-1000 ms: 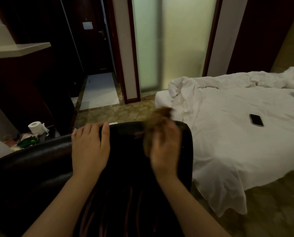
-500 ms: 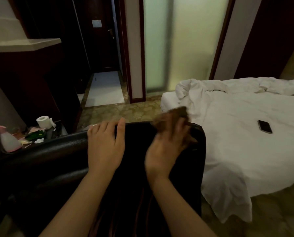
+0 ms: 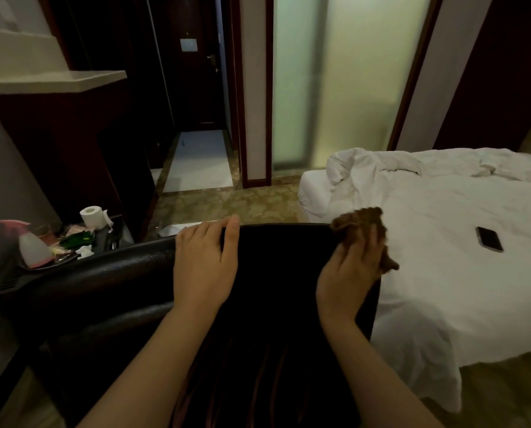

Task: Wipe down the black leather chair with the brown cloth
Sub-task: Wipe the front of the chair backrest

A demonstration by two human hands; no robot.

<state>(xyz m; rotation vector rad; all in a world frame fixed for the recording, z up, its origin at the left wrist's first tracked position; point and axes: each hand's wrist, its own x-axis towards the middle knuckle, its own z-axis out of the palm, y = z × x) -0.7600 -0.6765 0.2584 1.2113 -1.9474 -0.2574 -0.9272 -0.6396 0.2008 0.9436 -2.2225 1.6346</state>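
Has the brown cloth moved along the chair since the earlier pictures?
Yes. The cloth, held by the right hand, has gone rightward along the chair top, from near the middle to its right corner, further from the left hand.

Open along top edge of black leather chair back [image 3: 282, 242] between hands. Blocked right by white-sheeted bed [image 3: 443, 273], just beside. Cluttered left: white spray bottle with pink trigger [image 3: 32, 245], white toilet roll [image 3: 92, 216].

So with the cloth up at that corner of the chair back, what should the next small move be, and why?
Probably sweep the brown cloth down the chair's right edge. The right hand grips it at the top right corner, while the left hand rests flat on the top, steadying it.
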